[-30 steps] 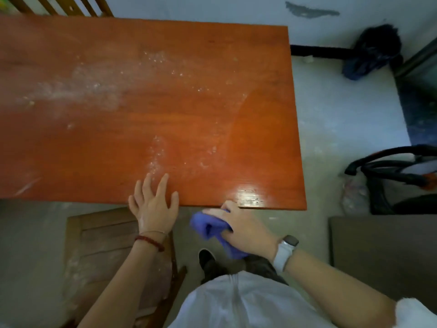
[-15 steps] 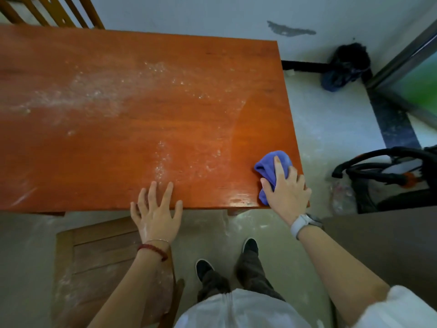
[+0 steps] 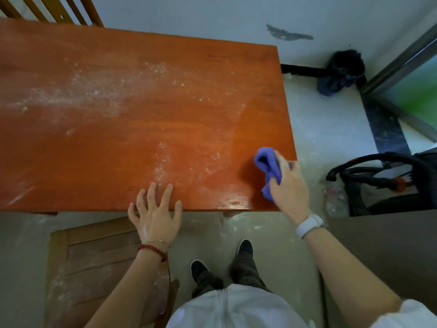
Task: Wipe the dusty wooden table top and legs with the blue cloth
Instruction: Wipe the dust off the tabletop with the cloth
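Blue cloth [image 3: 268, 165] bunched tighter, right hand [image 3: 287, 183] lifted

A single head-worn wide-angle view looks steeply down, close over the wooden table [image 3: 142, 119] filling the frame's upper left.

Right hand [image 3: 289, 185] presses blue cloth [image 3: 268, 165] on dusty worktop [image 3: 118, 129]; left hand [image 3: 155, 215] spread at near edge.

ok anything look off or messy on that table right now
Yes. White dust is smeared across the far left and middle of the wooden table top, with a second speckled streak just beyond the left hand. Only the right end, by the blue cloth in the right hand, looks glossy and clean.
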`<state>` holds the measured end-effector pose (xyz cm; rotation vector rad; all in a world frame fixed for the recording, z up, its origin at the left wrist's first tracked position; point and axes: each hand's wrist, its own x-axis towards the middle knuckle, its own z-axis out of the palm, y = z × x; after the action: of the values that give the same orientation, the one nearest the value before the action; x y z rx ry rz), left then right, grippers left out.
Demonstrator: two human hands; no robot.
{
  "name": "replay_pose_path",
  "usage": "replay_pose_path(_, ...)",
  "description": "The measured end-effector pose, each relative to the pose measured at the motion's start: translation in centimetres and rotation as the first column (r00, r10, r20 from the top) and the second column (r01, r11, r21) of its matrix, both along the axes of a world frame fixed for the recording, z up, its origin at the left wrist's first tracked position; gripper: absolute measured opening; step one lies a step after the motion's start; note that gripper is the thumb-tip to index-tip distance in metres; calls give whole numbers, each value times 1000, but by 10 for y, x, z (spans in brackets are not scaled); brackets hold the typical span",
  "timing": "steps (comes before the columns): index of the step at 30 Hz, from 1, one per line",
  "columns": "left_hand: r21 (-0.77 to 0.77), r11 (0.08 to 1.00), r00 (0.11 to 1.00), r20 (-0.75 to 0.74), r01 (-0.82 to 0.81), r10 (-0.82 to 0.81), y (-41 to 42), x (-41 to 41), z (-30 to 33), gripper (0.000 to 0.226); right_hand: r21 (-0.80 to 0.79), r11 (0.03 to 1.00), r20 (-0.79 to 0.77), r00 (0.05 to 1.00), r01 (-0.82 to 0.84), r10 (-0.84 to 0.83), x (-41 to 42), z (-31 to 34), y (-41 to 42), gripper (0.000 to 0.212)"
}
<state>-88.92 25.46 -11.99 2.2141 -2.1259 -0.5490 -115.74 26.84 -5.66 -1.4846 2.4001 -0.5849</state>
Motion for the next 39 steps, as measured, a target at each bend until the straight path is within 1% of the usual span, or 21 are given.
replay_pose_path(3, -1, 1000, 1000, 2, -4, 4, 1, -2, -2, 57, 110, 953, -107, 956, 283, -272, -32, -8, -5, 56)
replay_pose_path(6, 5, 1000, 1000, 20, 11, -12, 0, 0, -2, 61, 261, 923, -193, 952, 284, -238, -4, -29, -11, 56)
replay_pose_path(8, 19, 1000, 1000, -9, 19, -19, 0, 3, 1, 63, 220, 964, -250, 964, 150, -93, 35, -44, -18, 60)
replay_pose_path(10, 8, 1000, 993, -119, -26, 26, -4, 9, 6, 51, 207, 976, -261, 958, -62, 117, 78, -45, -25, 61)
replay_pose_path(12, -70, 990, 969, -227, -119, 100, -11, 21, 11, 43, 193, 907, -33, 921, -374, 387, 114, -34, -29, 54)
replay_pose_path(13, -110, 981, 962, -238, -162, 132, -15, 30, 13, 42, 185, 851, 111, 871, -492, 479, 122, -29, -31, 49)
replay_pose_path(14, -130, 973, 962, -221, -192, 160, -19, 39, 14, 42, 163, 819, 246, 827, -550, 506, 122, -24, -32, 46)
replay_pose_path(15, -130, 970, 966, -186, -207, 181, -24, 48, 14, 42, 115, 838, 277, 828, -533, 488, 117, -19, -34, 44)
replay_pose_path(16, -108, 970, 968, -147, -219, 202, -29, 54, 13, 43, 82, 881, 256, 864, -466, 433, 109, -14, -36, 44)
replay_pose_path(19, 11, 970, 968, -66, -242, 242, -42, 61, 7, 49, 7, 978, 57, 977, -207, 206, 72, -3, -47, 44)
replay_pose_path(21, 28, 974, 974, -25, -226, 227, -44, 58, 2, 50, 20, 999, -65, 997, -49, 50, 46, 1, -64, 45)
replay_pose_path(23, 2, 975, 974, -23, -224, 224, -42, 58, 0, 50, 95, 993, -158, 986, 65, -49, 23, -4, -82, 49)
replay_pose_path(26, -17, 980, 980, -8, -201, 201, -41, 64, -3, 49, 259, 958, -217, 974, 125, -68, 15, -27, -98, 57)
replay_pose_path(29, -8, 985, 985, 8, -175, 175, -44, 69, -6, 58, 244, 963, -268, 963, 111, -43, 24, -45, -106, 62)
replay_pose_path(31, -10, 987, 987, 18, -159, 160, -44, 71, -7, 60, 218, 969, -219, 973, 115, -66, 34, -44, -117, 59)
replay_pose_path(33, -13, 987, 987, 10, -159, 159, -45, 75, -7, 58, 200, 980, -185, 982, 6, 32, 59, -44, -121, 56)
replay_pose_path(35, -11, 988, 987, -37, -156, 156, -45, 82, -6, 55, 162, 940, -181, 928, -299, 326, 104, -46, -107, 55)
replay_pose_path(36, -9, 989, 987, -69, -145, 144, -46, 87, -5, 54, 117, 869, -149, 857, -481, 494, 131, -47, -92, 56)
replay_pose_path(37, -12, 991, 986, -103, -133, 131, -46, 93, -2, 54, 103, 745, -69, 743, -659, 666, 155, -48, -75, 57)
replay_pose_path(38, -21, 992, 983, -140, -126, 122, -47, 99, 0, 53, 112, 581, 76, 590, -806, 804, 174, -46, -58, 57)
replay_pose_path(39, -37, 992, 980, -164, -124, 117, -49, 106, 2, 53, 101, 433, 236, 445, -896, 864, 186, -41, -44, 57)
